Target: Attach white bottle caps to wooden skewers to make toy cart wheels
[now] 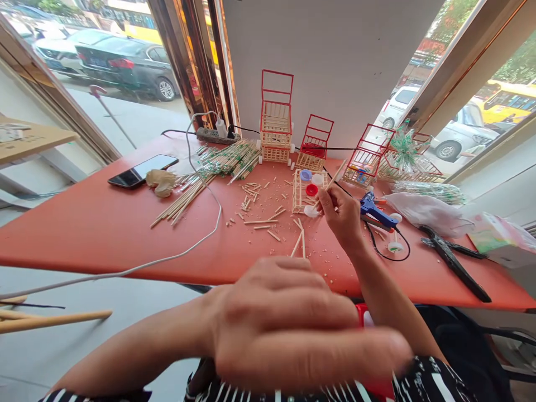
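Note:
My right hand (pixel 341 215) pinches a thin wooden stick (pixel 337 174) over the table, next to a small stick frame (pixel 298 192) that has blue, white and red caps on it. Close to the camera, my left hand (pixel 288 324) is raised with its back showing; the fingers are extended and it holds nothing I can see. Two crossed sticks (pixel 302 240) lie just beyond it, partly covered. Short cut pieces (pixel 250 195) are scattered left of the frame.
A red table (pixel 201 245) carries a phone (pixel 142 170), bundled sticks (pixel 234 159), a cable, red-trimmed stick carts (pixel 276 120), a blue glue gun (pixel 377 212) and black cutters (pixel 456 265). A wall and windows stand behind.

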The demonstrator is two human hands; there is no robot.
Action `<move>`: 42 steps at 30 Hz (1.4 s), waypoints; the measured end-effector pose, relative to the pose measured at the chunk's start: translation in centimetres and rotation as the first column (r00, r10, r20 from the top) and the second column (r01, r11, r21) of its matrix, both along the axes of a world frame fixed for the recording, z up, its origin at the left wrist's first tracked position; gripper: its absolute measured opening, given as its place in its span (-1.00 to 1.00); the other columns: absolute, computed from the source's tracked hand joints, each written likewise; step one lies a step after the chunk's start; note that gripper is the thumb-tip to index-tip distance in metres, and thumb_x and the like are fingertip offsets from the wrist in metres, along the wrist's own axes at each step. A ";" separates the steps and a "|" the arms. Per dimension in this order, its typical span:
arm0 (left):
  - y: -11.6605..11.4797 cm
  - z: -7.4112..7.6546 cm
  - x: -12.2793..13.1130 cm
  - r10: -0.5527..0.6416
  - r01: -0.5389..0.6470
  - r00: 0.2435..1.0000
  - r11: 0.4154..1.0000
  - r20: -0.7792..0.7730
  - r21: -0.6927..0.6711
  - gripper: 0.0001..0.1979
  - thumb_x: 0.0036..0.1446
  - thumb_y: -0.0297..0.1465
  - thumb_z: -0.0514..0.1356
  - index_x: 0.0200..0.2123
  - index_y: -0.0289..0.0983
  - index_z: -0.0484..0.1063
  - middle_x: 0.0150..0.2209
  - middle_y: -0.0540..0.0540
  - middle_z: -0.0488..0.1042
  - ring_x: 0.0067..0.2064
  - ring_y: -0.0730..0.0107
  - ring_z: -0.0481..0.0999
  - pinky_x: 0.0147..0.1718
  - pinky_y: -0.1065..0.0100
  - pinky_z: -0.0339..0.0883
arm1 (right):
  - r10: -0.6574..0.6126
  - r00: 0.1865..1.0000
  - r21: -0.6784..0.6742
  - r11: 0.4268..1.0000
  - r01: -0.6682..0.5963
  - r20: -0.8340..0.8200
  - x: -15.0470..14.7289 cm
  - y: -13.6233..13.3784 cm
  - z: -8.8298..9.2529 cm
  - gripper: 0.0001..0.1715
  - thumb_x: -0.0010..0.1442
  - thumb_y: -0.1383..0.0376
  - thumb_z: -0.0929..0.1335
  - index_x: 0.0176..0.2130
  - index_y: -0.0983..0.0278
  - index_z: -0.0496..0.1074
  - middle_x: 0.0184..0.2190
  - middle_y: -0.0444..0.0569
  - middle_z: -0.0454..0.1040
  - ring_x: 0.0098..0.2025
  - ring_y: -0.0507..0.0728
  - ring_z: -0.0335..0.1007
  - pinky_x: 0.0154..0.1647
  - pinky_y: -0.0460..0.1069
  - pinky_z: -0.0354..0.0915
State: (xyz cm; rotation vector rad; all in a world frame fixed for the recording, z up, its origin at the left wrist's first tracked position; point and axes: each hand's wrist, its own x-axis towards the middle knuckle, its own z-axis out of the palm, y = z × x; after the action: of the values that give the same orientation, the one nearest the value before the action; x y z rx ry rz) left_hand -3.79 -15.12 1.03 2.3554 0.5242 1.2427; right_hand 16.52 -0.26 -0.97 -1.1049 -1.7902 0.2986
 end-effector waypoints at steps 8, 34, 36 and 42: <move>11.6 1.2 -0.4 0.439 -0.457 0.883 0.885 0.168 0.089 -0.81 0.34 -0.42 0.20 -0.08 -0.16 0.63 -0.28 -0.02 0.66 -0.29 0.43 0.61 -0.24 0.40 0.47 | -0.214 0.949 0.126 0.961 0.247 -0.230 4.7 1.3 2.6 -0.56 0.41 0.03 0.30 -0.42 0.21 0.38 -0.62 -0.19 0.40 -0.59 -0.01 0.33 -0.50 -0.08 0.25; 18.1 -5.4 1.8 0.526 -0.527 0.849 0.849 0.043 0.024 -0.80 0.27 -0.46 0.27 -0.04 -0.27 0.56 -0.16 -0.11 0.58 -0.09 0.26 0.53 -0.03 0.22 0.42 | -0.219 0.947 0.128 0.959 0.254 -0.237 4.3 -0.3 3.6 -0.59 0.41 0.09 0.31 -0.44 0.20 0.38 -0.63 -0.19 0.40 -0.59 -0.02 0.33 -0.52 -0.08 0.26; 17.8 -5.3 2.1 0.505 -0.505 0.862 0.855 0.027 0.118 -0.82 0.30 -0.46 0.25 -0.04 -0.26 0.55 -0.13 -0.12 0.59 -0.05 0.25 0.53 0.01 0.20 0.42 | -0.199 0.946 0.130 0.963 0.238 -0.256 4.3 -0.5 3.6 -0.58 0.41 0.07 0.32 -0.43 0.20 0.38 -0.63 -0.21 0.39 -0.59 -0.03 0.33 -0.52 -0.08 0.26; 16.2 -3.9 4.9 0.301 -0.239 0.930 0.931 -0.211 0.277 -0.80 0.40 -0.46 0.13 0.00 -0.30 0.50 -0.05 -0.18 0.57 0.00 0.23 0.52 0.04 0.19 0.44 | -0.150 0.927 0.191 0.955 0.226 -0.343 4.5 -0.7 4.0 -0.56 0.42 0.07 0.34 -0.45 0.22 0.37 -0.63 -0.23 0.34 -0.60 -0.06 0.30 -0.55 -0.11 0.22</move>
State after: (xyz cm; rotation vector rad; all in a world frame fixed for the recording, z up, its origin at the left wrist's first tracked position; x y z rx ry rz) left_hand 1.16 1.07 -2.88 2.7463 0.8479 1.1891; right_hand 21.06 -0.93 3.00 -0.9914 -1.3750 0.1441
